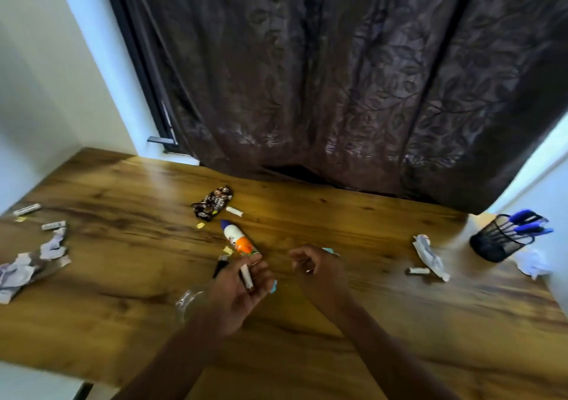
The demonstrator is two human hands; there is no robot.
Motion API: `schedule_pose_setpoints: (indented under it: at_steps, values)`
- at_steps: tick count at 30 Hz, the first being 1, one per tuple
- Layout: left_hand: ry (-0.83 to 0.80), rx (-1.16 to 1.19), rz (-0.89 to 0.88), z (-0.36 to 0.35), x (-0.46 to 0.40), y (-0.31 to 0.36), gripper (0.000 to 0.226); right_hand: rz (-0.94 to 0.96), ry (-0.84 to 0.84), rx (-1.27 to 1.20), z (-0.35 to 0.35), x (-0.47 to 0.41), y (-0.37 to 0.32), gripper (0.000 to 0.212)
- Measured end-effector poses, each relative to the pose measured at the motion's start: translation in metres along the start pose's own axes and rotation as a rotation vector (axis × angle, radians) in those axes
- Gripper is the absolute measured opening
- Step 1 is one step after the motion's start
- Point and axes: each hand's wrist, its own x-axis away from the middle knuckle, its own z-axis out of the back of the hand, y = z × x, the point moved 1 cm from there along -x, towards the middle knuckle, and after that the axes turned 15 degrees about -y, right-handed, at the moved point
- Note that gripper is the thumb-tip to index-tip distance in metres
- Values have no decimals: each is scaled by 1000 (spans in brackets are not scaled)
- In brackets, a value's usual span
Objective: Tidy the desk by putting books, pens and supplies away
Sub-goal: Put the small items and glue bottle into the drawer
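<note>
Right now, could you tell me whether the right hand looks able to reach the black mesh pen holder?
Probably yes. The right hand is empty, and the desk between it and the pen holder holds only a crumpled wrapper and a small stub, both lying low. It would need a stretch to the right.

Our two bare forearms rise from the bottom edge toward the middle of the frame. Our left hand [242,286], just left of centre, is turned palm-up with its fingers curled around a small white stick [246,276]. Our right hand [316,269], just right of centre, is loosely curled with nothing in it, knuckles toward us.
</note>
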Motion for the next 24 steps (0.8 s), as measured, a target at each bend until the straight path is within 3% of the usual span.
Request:
schedule_pose_setpoints:
  at_steps: [5,12,20,24]
  values:
    - [70,82,-169,53,22,47,23,52,-111,36,-52,-18,-29,23]
    - [131,117,-189,94,57,59,12,141,-204,192,-90,-42,-63,23]
    - [147,146,-283,95,71,61,16,139,-140,225,-80,-126,-56,20]
    - [172,148,-287,81,75,58,18,35,-177,172,-83,-180,-47,18]
